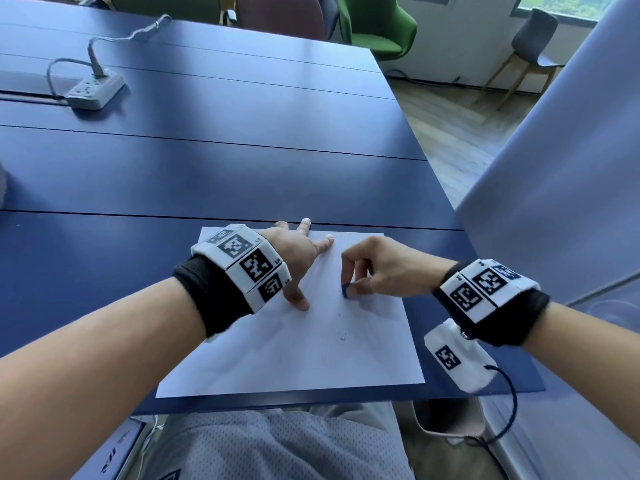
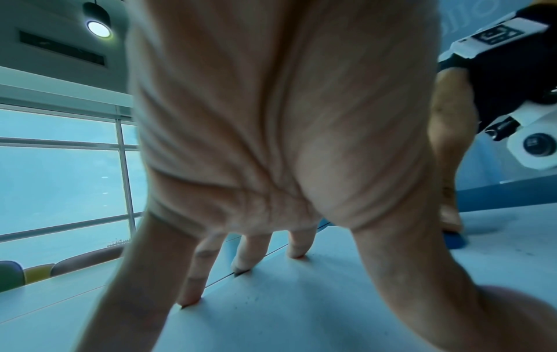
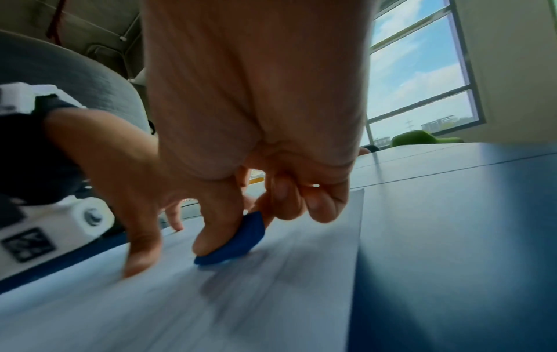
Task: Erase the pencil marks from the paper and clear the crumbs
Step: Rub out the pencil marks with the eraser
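White rectangular sheet of paper (image 1: 311,341) lies flat on the dark blue table (image 1: 207,168), at its near edge, straight in front of the person. Left hand (image 1: 294,258) is spread, fingers straight, fingertips (image 2: 189,301) and thumb pressing down on the sheet's upper left part; the two farthest fingertips reach over the far edge of the paper onto the table. Right hand (image 1: 377,268) pinches a small blue rounded eraser (image 1: 347,290) between thumb and forefinger, other fingers curled in; the eraser's lower edge touches the paper about mid-sheet, just beside the left thumb. In the right wrist view the eraser (image 3: 238,240) sits tilted under the thumb pad, paper around it smeared by motion blur. A small dark pencil mark (image 1: 343,339) shows on the sheet nearer the person than the eraser; a few tiny dark specks lie near it, too small to tell whether crumbs or marks. Both wrists wear black bands with white coded marker blocks. White power strip (image 1: 95,90) with a grey cable sits on the far left of the table, well apart from the paper. Green armchair (image 1: 375,26) stands beyond the table.
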The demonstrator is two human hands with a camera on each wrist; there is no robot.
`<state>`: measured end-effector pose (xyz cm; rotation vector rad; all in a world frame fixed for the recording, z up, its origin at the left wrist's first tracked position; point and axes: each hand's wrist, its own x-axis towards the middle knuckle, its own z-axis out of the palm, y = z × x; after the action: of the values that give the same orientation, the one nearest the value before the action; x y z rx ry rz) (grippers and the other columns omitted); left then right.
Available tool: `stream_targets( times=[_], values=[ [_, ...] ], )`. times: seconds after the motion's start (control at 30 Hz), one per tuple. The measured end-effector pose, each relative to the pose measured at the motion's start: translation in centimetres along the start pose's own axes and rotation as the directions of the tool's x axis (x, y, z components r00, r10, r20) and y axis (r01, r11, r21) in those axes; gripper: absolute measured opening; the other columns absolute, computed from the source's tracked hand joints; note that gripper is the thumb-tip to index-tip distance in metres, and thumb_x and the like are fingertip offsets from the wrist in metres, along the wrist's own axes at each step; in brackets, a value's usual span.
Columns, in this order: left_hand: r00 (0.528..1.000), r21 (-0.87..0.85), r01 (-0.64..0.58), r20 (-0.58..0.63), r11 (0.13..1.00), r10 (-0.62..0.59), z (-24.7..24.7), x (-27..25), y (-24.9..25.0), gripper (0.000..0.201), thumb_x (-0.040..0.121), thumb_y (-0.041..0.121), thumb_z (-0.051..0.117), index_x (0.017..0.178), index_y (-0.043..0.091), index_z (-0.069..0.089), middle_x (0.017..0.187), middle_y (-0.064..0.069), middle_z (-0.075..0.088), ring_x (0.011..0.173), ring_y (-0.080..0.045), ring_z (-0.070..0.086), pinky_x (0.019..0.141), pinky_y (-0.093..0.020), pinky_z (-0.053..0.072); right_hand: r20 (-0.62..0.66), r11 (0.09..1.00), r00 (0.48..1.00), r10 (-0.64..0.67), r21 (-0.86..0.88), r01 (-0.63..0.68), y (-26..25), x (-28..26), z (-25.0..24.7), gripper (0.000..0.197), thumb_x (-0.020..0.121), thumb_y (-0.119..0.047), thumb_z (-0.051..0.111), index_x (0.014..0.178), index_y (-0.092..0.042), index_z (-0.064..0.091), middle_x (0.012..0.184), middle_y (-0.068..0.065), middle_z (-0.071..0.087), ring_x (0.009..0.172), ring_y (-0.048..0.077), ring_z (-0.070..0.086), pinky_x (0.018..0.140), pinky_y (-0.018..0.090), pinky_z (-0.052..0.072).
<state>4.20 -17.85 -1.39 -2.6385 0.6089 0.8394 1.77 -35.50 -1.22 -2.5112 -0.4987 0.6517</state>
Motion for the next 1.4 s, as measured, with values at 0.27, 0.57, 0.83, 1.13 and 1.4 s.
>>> stream_targets(
  times=[0.27, 0.57, 0.83, 1.13, 1.4],
  values=[
    [1.000, -0.002, 0.002, 0.017, 1.000, -0.002, -0.1, 0.0, 0.0, 0.128, 0.067, 0.060, 0.078, 0.150, 0.040, -0.018, 0.161, -0.011, -0.017, 0.143, -0.045, 0.013, 0.103, -0.062, 0.036, 0.034, 1.000, 0.999, 0.027, -0.003, -0.027, 0.1, -1.5, 0.2, 0.006, 0.079, -0.019, 0.074, 0.079, -0.019, 0.068, 0.070, -0.005, 0.060, 0.050, 0.000, 0.046, 0.048, 0.010, 0.035],
    [1.000, -0.015, -0.001, 0.010, 1.000, 0.001, -0.1, -0.2, 0.0, 0.127, 0.069, 0.058, 0.078, 0.151, 0.038, -0.016, 0.161, -0.010, -0.017, 0.145, -0.046, 0.009, 0.103, -0.063, 0.035, -0.018, 0.999, 0.999, 0.031, 0.007, -0.031, 0.3, -2.5, 0.9, 0.007, 0.080, -0.017, 0.072, 0.078, -0.018, 0.065, 0.071, -0.002, 0.060, 0.053, 0.002, 0.047, 0.051, 0.011, 0.036],
    [1.000, -0.012, -0.002, 0.002, 1.000, 0.002, 0.0, 0.0, -0.1, 0.128, 0.067, 0.058, 0.079, 0.151, 0.038, -0.015, 0.161, -0.011, -0.016, 0.144, -0.046, 0.011, 0.104, -0.062, 0.035, -0.111, 0.999, 0.993, 0.039, 0.021, -0.037, 0.7, -2.6, 0.9, 0.010, 0.080, -0.015, 0.072, 0.075, -0.020, 0.064, 0.067, -0.004, 0.059, 0.052, 0.002, 0.047, 0.051, 0.011, 0.035],
    [1.000, -0.013, 0.003, 0.003, 1.000, -0.003, 0.0, 0.0, 0.0, 0.128, 0.067, 0.059, 0.079, 0.151, 0.038, -0.016, 0.161, -0.010, -0.016, 0.145, -0.046, 0.010, 0.106, -0.063, 0.033, -0.155, 0.998, 0.986, 0.056, 0.041, -0.051, 0.5, -3.4, 1.7, 0.012, 0.082, -0.017, 0.070, 0.076, -0.021, 0.061, 0.068, -0.004, 0.059, 0.052, 0.002, 0.047, 0.052, 0.011, 0.035],
    [1.000, 0.007, 0.010, 0.003, 1.000, -0.010, -0.2, -0.4, 0.2, 0.126, 0.069, 0.060, 0.077, 0.151, 0.037, -0.015, 0.161, -0.010, -0.014, 0.144, -0.044, 0.015, 0.107, -0.059, 0.034, -0.218, 0.996, 0.972, 0.088, 0.027, -0.084, -0.2, -2.6, 1.7, 0.010, 0.084, -0.020, 0.069, 0.080, -0.023, 0.060, 0.073, -0.004, 0.061, 0.058, 0.004, 0.050, 0.056, 0.016, 0.038]
  ],
)
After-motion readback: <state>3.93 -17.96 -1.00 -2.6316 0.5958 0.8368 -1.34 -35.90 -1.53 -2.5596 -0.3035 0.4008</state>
